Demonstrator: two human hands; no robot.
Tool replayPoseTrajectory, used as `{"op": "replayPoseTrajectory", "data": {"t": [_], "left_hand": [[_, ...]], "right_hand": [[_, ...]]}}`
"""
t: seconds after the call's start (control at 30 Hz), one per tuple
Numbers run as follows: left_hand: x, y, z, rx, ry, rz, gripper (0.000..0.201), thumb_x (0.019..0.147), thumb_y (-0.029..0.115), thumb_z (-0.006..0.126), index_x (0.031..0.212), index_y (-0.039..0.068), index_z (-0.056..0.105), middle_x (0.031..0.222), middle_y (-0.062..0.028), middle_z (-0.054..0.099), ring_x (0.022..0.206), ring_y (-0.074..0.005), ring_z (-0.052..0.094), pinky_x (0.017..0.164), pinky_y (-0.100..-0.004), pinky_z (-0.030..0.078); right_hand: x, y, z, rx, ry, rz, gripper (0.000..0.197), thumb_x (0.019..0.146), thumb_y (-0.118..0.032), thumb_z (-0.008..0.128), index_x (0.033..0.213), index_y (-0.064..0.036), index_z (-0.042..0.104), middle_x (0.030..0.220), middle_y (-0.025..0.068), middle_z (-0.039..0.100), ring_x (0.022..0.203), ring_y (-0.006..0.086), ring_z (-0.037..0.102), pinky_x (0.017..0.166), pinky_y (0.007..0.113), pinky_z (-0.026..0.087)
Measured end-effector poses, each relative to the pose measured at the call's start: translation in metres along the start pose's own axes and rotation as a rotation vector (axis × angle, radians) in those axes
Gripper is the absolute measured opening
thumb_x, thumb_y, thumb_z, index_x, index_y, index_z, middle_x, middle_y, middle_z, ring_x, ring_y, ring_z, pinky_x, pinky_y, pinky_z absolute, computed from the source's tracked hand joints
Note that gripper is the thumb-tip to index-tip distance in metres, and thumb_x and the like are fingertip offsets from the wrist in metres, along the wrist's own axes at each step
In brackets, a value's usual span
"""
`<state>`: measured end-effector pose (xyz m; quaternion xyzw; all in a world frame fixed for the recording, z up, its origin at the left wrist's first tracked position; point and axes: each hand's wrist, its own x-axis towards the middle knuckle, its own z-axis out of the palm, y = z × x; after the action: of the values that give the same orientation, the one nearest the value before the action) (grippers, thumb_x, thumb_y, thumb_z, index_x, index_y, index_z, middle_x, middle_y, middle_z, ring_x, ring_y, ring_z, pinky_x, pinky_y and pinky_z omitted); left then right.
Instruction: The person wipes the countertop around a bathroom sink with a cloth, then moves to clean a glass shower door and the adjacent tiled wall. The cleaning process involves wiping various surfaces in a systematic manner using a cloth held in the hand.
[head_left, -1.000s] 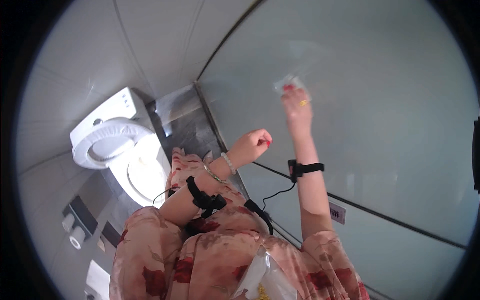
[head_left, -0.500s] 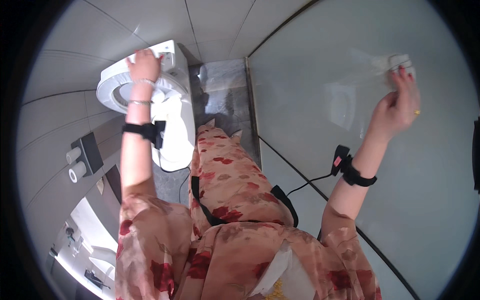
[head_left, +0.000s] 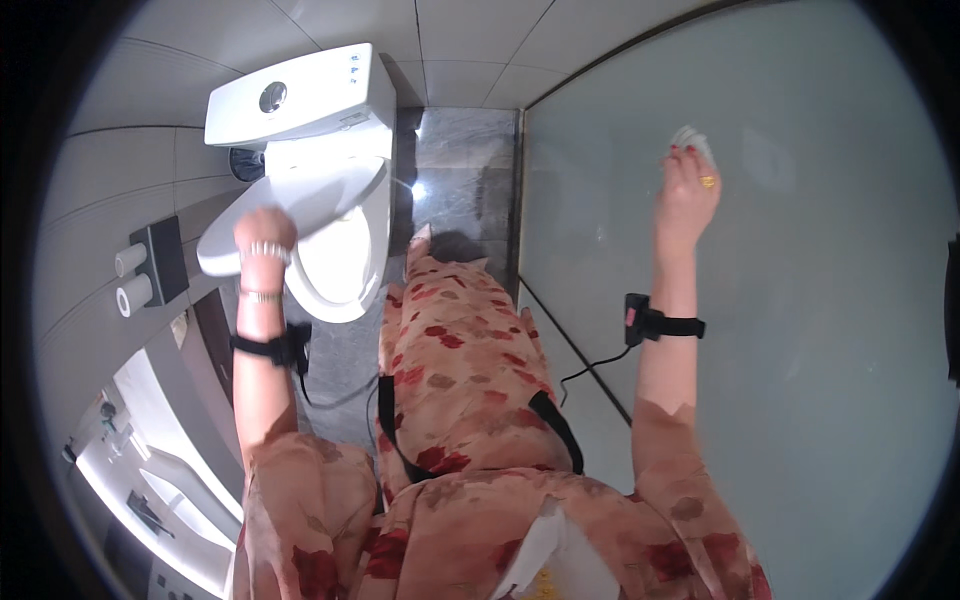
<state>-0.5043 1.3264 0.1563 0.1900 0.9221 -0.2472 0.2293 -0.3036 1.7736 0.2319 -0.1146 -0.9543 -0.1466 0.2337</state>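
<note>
A white toilet (head_left: 350, 290) stands at the left, with its lid (head_left: 325, 190) tilted partway over the bowl. My left hand (head_left: 265, 230) is curled at the lid's lower edge, closed on it; its fingertips are hidden and slightly blurred. At the right, my right hand (head_left: 688, 195) presses a folded white cloth (head_left: 693, 138) to the frosted glass panel (head_left: 800, 300). Its fingers lie closed over the cloth, and a gold ring shows on one of them.
The toilet tank (head_left: 300, 95) stands against the tiled wall. A dark paper holder (head_left: 165, 262) with white rolls hangs on the left wall, above a washbasin (head_left: 185, 500). Grey floor tiles (head_left: 465, 150) lie between toilet and glass. Black cables run from both wrist bands.
My left hand has come nearer from the top of the toilet, and the lid has swung down from upright. My right hand with the cloth has moved left along the glass.
</note>
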Motion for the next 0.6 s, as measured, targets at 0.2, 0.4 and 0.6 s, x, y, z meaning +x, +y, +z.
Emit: {"op": "replayPoseTrajectory", "data": {"t": [0.2,0.4,0.6], "left_hand": [[-0.062,0.064,0.100,-0.404,-0.508,0.222,0.040,0.092,0.030,0.034,0.130,0.023,0.045,0.128,-0.0029,0.052,0.108,-0.0246,0.057,0.090,-0.0350,0.046],[-0.031,0.110,0.245,-0.406,-0.838,0.043,0.041,0.092,0.031,0.034,0.131,0.020,0.042,0.131,-0.0059,0.048,0.112,-0.0266,0.054,0.096,-0.0353,0.042],[-0.041,0.120,0.285,-0.432,-1.004,-0.056,0.040,0.091,0.031,0.037,0.125,0.013,0.049,0.124,-0.0109,0.053,0.113,-0.0278,0.053,0.097,-0.0364,0.039]], "right_hand": [[-0.065,-0.012,0.097,0.189,-0.231,0.003,0.011,0.066,0.000,0.056,0.076,-0.0021,0.061,0.088,0.0067,0.061,0.100,0.0238,0.056,0.086,0.037,0.044],[-0.161,-0.006,0.184,0.114,-0.753,-0.240,0.011,0.070,-0.002,0.055,0.076,-0.0070,0.063,0.090,0.0069,0.060,0.095,0.0199,0.055,0.084,0.033,0.044],[-0.230,-0.028,0.216,0.179,-1.310,-0.322,0.011,0.073,-0.004,0.059,0.080,-0.0093,0.066,0.085,0.0089,0.062,0.090,0.0245,0.059,0.079,0.035,0.049]]}}
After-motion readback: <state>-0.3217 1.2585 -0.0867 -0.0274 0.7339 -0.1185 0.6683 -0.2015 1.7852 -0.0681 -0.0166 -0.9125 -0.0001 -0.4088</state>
